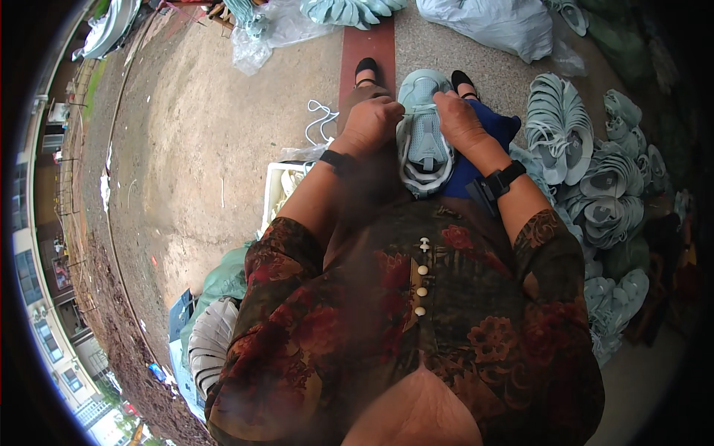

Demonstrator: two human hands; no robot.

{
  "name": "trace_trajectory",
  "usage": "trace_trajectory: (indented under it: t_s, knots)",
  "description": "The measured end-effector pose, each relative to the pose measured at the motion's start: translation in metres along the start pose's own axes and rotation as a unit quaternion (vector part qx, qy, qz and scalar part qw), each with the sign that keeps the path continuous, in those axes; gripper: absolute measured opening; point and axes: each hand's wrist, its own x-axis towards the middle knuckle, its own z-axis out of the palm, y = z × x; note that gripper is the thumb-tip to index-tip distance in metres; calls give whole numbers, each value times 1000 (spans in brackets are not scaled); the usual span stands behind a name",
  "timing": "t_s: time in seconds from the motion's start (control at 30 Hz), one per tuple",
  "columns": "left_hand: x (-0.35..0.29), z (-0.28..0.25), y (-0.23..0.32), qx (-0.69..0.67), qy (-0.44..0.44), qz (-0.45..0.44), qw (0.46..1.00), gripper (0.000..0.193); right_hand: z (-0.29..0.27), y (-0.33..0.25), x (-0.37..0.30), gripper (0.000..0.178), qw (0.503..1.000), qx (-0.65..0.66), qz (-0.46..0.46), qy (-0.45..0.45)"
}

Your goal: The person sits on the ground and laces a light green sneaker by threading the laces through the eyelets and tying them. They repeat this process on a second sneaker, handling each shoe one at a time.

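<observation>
A pale green shoe upper [426, 145] lies across my lap with its toe pointing away from me. A thin, light shoelace [421, 110] runs across its front near the lowest eyelets. My left hand [372, 123] is closed on the lace at the left edge of the upper, and my right hand [462, 121] pinches it on the right. Beneath the right hand and the upper, a blue cloth [494, 134] covers my thigh. The fingertips partly hide where the lace enters the eyelets.
White laces [322, 123] dangle left of my knee, above a white box [272, 197] holding more laces. Stacked pale green uppers [559, 130] fill the right side. Clear plastic [279, 37] and a stuffed white bag [491, 26] lie ahead. Grey uppers [212, 346] sit at lower left.
</observation>
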Motion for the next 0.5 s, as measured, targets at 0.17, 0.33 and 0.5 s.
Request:
trace_trajectory:
  t_s: [0.17,0.33,0.5]
  knots:
    - [-2,1,-6,-2,-7,-17,1000,5,-18,18,-13,9,995,-22,-97,-21]
    - [-13,4,-3,-24,-4,-89,996,7,-20,24,-27,4,997,-1,-77,-13]
    - [-47,-26,-45,-52,-49,-83,994,8,-38,66,-62,8,995,103,2,3]
